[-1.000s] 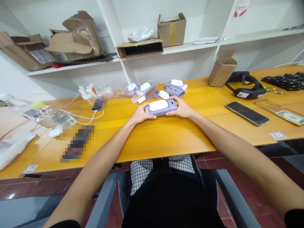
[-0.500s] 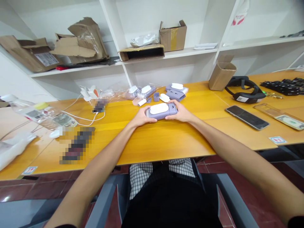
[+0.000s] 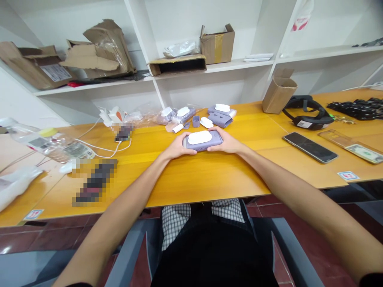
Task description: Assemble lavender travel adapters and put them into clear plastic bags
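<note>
Over the wooden table, a lavender plastic case (image 3: 206,144) with a white oval piece (image 3: 200,137) on top is gripped at both ends. My left hand (image 3: 180,147) closes on its left end, thumb along the near side. At the right end, my right hand (image 3: 224,141) has its fingers on the far side and its thumb on the near side. Just beyond lie a small lavender cup (image 3: 196,121), a loose white oval piece (image 3: 206,122), a lavender sleeve with holes (image 3: 220,119) and a small white cylinder (image 3: 178,128).
More lavender cases, some in clear plastic, lie near the shelf, including one case (image 3: 184,114). Plastic bottles (image 3: 60,145), cables and a charger (image 3: 112,115) are at left. A phone (image 3: 310,147), black headset (image 3: 309,113) and cardboard box (image 3: 279,93) stand at right.
The dark notch and separate-looking section at the case's right end no longer show; that end now looks continuous. Both hands keep their hold. The whole view has shifted slightly.
</note>
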### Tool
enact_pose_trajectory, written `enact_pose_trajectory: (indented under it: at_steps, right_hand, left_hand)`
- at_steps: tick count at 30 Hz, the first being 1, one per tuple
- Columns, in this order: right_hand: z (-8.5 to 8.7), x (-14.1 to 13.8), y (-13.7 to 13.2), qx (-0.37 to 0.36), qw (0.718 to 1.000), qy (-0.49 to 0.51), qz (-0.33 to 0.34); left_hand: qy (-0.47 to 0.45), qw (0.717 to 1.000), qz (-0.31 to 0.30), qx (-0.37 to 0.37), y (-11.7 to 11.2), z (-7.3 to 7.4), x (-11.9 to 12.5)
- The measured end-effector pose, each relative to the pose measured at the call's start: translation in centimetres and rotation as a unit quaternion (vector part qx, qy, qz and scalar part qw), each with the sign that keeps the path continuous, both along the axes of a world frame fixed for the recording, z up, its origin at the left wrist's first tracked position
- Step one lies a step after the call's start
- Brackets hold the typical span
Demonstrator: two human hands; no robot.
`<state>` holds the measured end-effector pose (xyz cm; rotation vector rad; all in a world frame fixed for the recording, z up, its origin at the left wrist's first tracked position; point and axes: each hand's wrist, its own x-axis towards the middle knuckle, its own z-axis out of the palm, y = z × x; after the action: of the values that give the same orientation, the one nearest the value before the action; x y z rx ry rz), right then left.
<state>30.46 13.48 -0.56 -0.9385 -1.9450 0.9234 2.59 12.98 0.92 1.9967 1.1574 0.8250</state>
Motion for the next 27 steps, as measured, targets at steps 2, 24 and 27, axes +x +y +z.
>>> enact_pose_trajectory:
  at_steps: [2, 24, 27]
  right_hand:
    - [0.0, 0.2, 0.3, 0.005, 1.0, -0.012, -0.003]
    - [-2.7, 4.1, 5.3, 0.06, 0.977, -0.134, -0.153]
    - [-2.6, 3.6, 4.3, 0.13, 0.955, -0.25, -0.093]
  left_hand:
    - [0.008, 1.0, 0.002, 0.009, 0.3, -0.1, 0.0]
    - [0.203, 0.962, 0.152, 0.101, 2.5, -2.1, -2.6]
    - [0.316, 0.931, 0.146, 0.114, 1.5, -2.0, -1.9]
